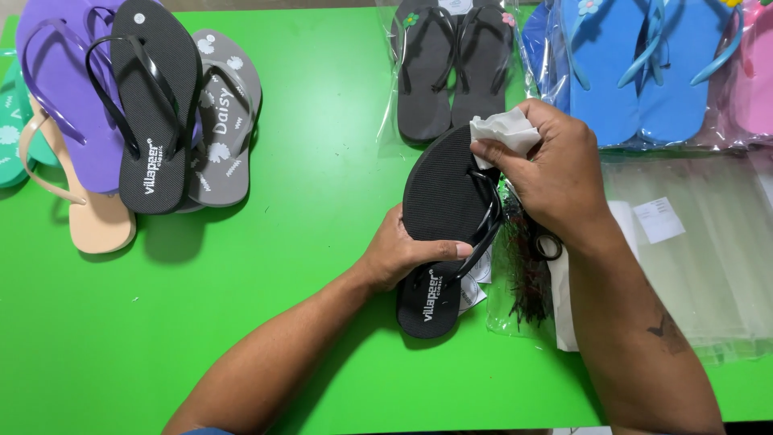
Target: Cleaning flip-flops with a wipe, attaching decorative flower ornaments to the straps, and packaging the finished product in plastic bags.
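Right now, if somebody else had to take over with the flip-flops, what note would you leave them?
Left hand: grip on the black flip-flop, pinning it to the green table.
Right hand: holds a crumpled white cloth against the flip-flop's upper edge, by the strap.
Nearby: loose flip-flops piled top left; bagged black pair and bagged blue pair along the top; empty clear bags on the right.
Done: some pairs bagged.
Left: this flip-flop and the loose pile are unbagged.
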